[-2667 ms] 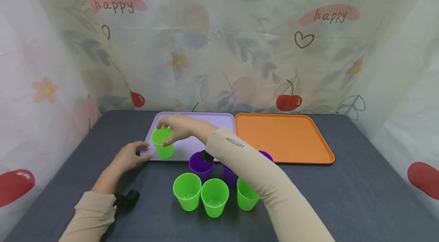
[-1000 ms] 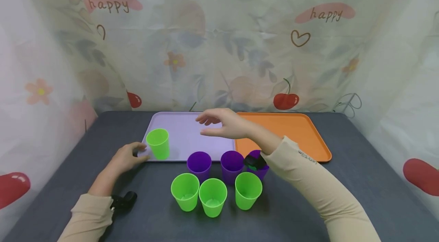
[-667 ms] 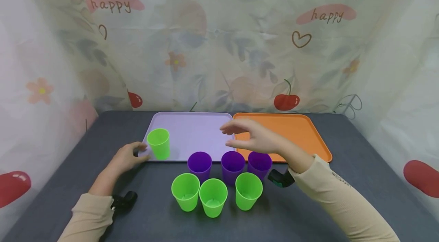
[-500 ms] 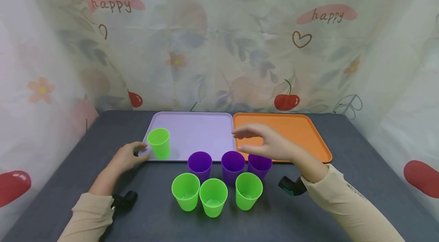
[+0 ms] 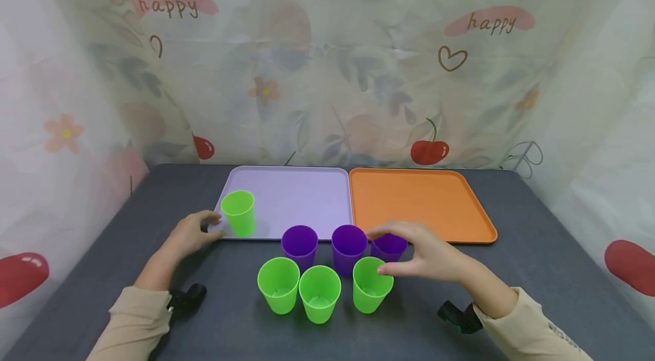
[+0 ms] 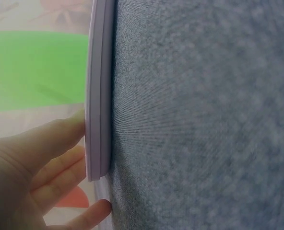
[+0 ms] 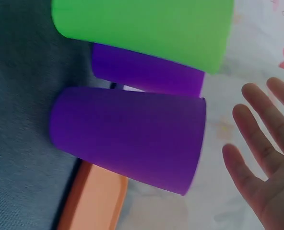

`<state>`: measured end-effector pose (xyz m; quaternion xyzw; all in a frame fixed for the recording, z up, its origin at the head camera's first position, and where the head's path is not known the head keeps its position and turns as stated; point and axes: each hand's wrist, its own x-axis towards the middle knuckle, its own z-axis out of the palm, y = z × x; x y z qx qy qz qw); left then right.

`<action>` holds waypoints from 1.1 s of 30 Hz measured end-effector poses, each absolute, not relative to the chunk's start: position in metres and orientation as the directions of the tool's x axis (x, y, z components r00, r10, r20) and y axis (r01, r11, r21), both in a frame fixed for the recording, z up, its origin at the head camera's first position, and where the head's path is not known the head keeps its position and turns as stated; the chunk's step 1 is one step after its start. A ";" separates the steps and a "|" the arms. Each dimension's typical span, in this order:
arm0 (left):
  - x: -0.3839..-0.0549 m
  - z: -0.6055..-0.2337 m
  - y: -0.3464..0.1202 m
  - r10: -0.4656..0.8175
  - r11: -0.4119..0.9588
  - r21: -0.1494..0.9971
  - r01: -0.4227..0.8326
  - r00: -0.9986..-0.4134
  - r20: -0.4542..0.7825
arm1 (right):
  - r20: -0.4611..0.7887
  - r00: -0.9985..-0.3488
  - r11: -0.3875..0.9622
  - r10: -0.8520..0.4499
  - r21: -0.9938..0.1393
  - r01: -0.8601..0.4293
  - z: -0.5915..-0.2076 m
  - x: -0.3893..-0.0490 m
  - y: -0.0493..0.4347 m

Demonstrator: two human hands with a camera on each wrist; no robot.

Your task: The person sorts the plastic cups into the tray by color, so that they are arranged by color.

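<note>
My left hand (image 5: 191, 234) holds the front left corner of the lavender tray (image 5: 302, 202), thumb and fingers about its rim. In the left wrist view the thumb meets the tray's rim (image 6: 99, 96). A green cup (image 5: 240, 214) stands upright on that tray, beside the hand. My right hand (image 5: 427, 253) hovers over the right end of the cup group with its fingers spread. Its thumb appears near the rim of the right green cup (image 5: 367, 290); contact cannot be told. A purple cup (image 5: 389, 247) is partly hidden behind the hand. The right wrist view shows the fingers apart from the purple cup (image 7: 127, 139).
An orange tray (image 5: 419, 202) lies right of the lavender one on the dark table (image 5: 537, 281). Two more green cups (image 5: 278, 287) and two purple cups (image 5: 299, 247) stand upright in front of the trays. A patterned curtain (image 5: 327, 65) encloses the back and sides.
The right hand let go of the green cup on the lavender tray, then moved right and toward the front to the cup group. The left hand stayed at the tray corner.
</note>
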<state>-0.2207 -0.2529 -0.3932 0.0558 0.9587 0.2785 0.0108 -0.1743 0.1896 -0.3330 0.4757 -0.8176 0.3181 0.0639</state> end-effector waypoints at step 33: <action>-0.220 -0.393 -0.252 0.092 0.835 0.546 0.063 -0.995 -0.027 | 0.398 -0.569 0.448 -0.720 -0.358 -0.819 -0.363 -0.155 0.193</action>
